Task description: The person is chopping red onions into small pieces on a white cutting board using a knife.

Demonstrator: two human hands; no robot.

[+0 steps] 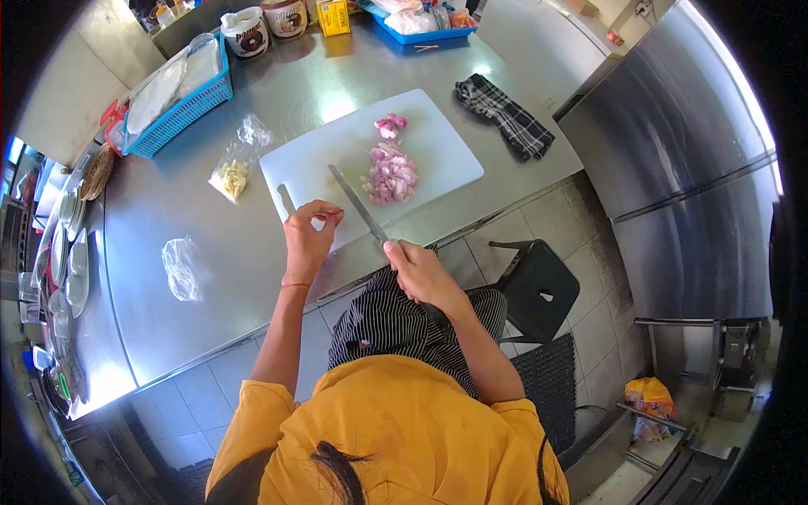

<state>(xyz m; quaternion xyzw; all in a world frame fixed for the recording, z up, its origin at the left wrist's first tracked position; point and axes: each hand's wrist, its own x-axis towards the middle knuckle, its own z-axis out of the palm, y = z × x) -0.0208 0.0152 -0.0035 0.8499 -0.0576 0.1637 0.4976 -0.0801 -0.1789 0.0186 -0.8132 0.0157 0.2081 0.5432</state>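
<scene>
My right hand [424, 270] grips a kitchen knife [356, 199] by its handle end, which my fingers cover. The blade slants over the white cutting board [442, 164], its tip pointing to the far left. Just right of the blade lies a pile of cut shallots [392, 173]. Beyond that pile sits a small group of peeled shallots [391, 125]. Over the board's near left corner, by its handle slot, is my left hand [310, 237], thumb and fingertips pinched together. Whether something tiny is between those tips I cannot tell.
Left of the board lies a plastic bag with peeled garlic [235, 178]; a crumpled clear bag [182, 268] lies nearer. A blue basket [183, 107] and blue tray [410, 36] stand farther back. A checked cloth [505, 117] lies right. A black stool [540, 290] stands on the floor.
</scene>
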